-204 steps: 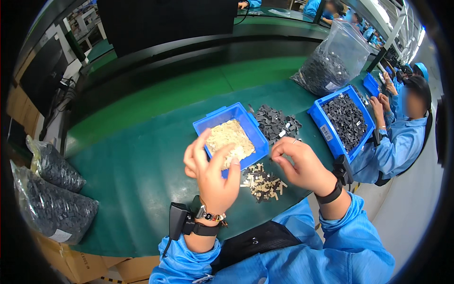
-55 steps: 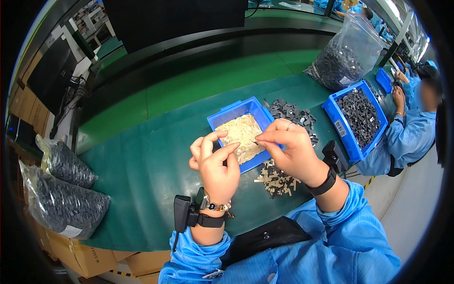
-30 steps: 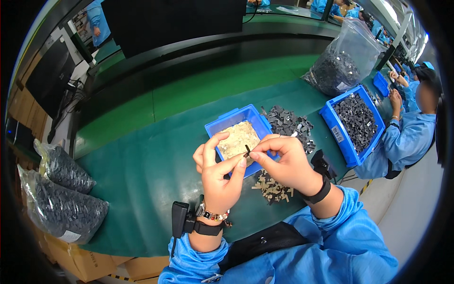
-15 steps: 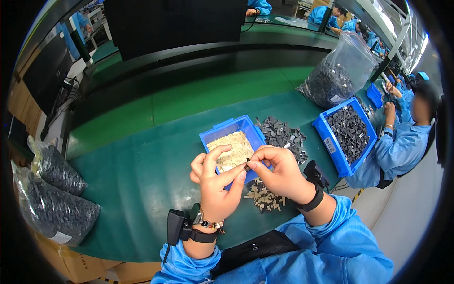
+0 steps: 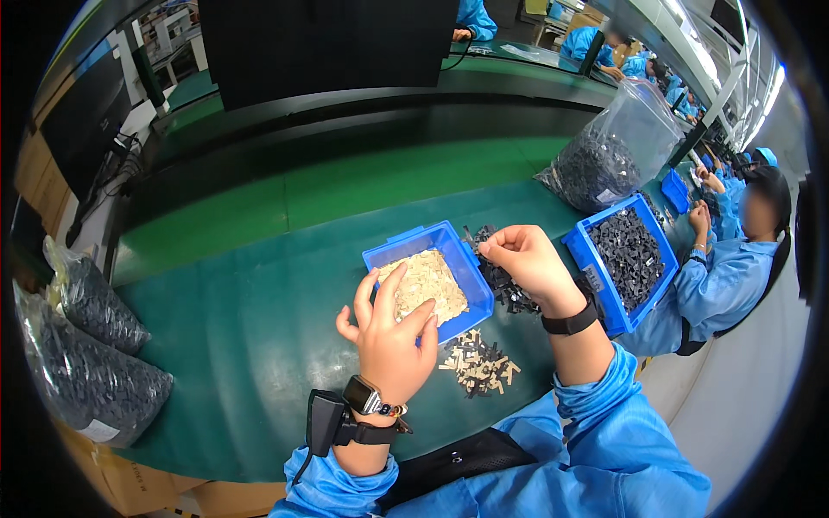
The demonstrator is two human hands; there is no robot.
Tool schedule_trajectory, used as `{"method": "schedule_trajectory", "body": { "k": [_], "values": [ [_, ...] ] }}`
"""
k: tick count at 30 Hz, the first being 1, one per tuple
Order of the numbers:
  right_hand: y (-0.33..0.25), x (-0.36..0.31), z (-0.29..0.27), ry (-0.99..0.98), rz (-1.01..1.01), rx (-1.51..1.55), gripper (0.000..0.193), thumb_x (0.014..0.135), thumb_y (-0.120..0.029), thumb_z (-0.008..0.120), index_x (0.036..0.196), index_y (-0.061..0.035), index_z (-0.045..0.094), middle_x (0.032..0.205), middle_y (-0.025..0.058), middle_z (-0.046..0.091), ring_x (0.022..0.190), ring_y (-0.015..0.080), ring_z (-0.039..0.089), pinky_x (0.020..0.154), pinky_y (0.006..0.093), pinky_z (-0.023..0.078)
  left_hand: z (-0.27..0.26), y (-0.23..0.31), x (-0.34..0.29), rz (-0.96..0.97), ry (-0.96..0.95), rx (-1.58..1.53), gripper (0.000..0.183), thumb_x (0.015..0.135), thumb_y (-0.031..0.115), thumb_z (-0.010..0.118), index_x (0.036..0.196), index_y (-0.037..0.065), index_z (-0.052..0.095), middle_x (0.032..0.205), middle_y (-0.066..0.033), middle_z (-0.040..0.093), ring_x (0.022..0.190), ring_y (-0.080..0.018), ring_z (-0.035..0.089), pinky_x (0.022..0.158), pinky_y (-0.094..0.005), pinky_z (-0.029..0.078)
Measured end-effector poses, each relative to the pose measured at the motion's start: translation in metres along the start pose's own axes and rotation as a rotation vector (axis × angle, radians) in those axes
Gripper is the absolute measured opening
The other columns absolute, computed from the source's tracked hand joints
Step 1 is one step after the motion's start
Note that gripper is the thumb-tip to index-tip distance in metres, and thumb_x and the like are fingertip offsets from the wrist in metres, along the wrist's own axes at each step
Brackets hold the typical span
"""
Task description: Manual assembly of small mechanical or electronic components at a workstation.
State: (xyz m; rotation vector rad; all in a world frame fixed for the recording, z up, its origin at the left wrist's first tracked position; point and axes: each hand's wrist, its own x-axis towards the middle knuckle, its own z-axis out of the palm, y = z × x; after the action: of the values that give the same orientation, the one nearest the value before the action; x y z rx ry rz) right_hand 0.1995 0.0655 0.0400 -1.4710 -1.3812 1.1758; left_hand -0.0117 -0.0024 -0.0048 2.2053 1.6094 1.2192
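Observation:
My left hand [image 5: 390,332] hovers over the near left part of a blue bin [image 5: 473,285], fingers spread and holding nothing visible. Small flat cream-coloured pieces [image 5: 439,283] fill the bottom of that bin. My right hand [image 5: 528,266] is over a pile of small dark grey and black plastic pieces [image 5: 509,289] just right of the bin. Its thumb and forefinger are pinched together; whatever lies between them is too small to make out. Nearer to me, a mixed heap of cream and black pieces [image 5: 479,363] lies on the green table [image 5: 233,345].
Farther right stands a blue crate [image 5: 577,246] full of black pieces, with a clear bag of dark pieces [image 5: 596,164] behind it. Filled plastic bags [image 5: 104,371] sit at the left table edge. A person in blue [image 5: 734,272] works at the right. A dark monitor [image 5: 324,52] rises at the back.
My hands were together over the bin, fingertips on a small dark piece. Now they are apart: the right has moved right to the dark pile, and the left has spread its fingers.

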Motion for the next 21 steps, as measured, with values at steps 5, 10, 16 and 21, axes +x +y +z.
{"method": "schedule_trajectory", "body": {
  "k": [5, 10, 16, 21],
  "values": [
    [0.003, 0.008, 0.002, 0.008, -0.017, -0.055, 0.015, 0.089, -0.01, 0.068, 0.081, 0.0025, 0.068, 0.072, 0.0007, 0.066, 0.06, 0.0033, 0.055, 0.053, 0.0196, 0.043, 0.001, 0.0, 0.001, -0.011, -0.005, 0.002, 0.017, 0.072, 0.017, 0.071, 0.088, 0.017, 0.077, 0.137, -0.0077, 0.053, 0.135, -0.0344, 0.036, 0.101, -0.0585, 0.016],
    [0.009, 0.011, 0.005, 0.018, -0.032, -0.031, 0.016, 0.088, -0.01, 0.069, 0.08, 0.0035, 0.068, 0.072, 0.0018, 0.066, 0.06, 0.004, 0.056, 0.053, 0.0203, 0.044, 0.002, 0.002, 0.001, -0.032, -0.021, 0.039, 0.017, 0.073, 0.016, 0.07, 0.089, 0.016, 0.076, 0.134, -0.0078, 0.054, 0.135, -0.0338, 0.036, 0.1, -0.0619, 0.017],
    [0.011, 0.01, 0.006, 0.048, -0.014, -0.137, 0.019, 0.086, -0.012, 0.071, 0.079, 0.0052, 0.067, 0.07, 0.0025, 0.066, 0.06, 0.0051, 0.056, 0.053, 0.0217, 0.045, 0.002, 0.003, -0.003, -0.02, -0.016, 0.043, 0.017, 0.073, 0.016, 0.07, 0.089, 0.017, 0.076, 0.133, -0.0071, 0.054, 0.135, -0.0339, 0.036, 0.098, -0.0622, 0.019],
    [0.008, 0.012, 0.008, 0.078, 0.014, -0.286, 0.027, 0.08, -0.019, 0.078, 0.075, 0.0038, 0.065, 0.066, 0.0037, 0.064, 0.059, 0.0062, 0.056, 0.052, 0.0239, 0.045, 0.001, 0.001, -0.004, -0.036, -0.025, 0.069, 0.016, 0.073, 0.017, 0.07, 0.088, 0.017, 0.075, 0.131, -0.0063, 0.055, 0.134, -0.0335, 0.037, 0.098, -0.0617, 0.019]
  ]
}}
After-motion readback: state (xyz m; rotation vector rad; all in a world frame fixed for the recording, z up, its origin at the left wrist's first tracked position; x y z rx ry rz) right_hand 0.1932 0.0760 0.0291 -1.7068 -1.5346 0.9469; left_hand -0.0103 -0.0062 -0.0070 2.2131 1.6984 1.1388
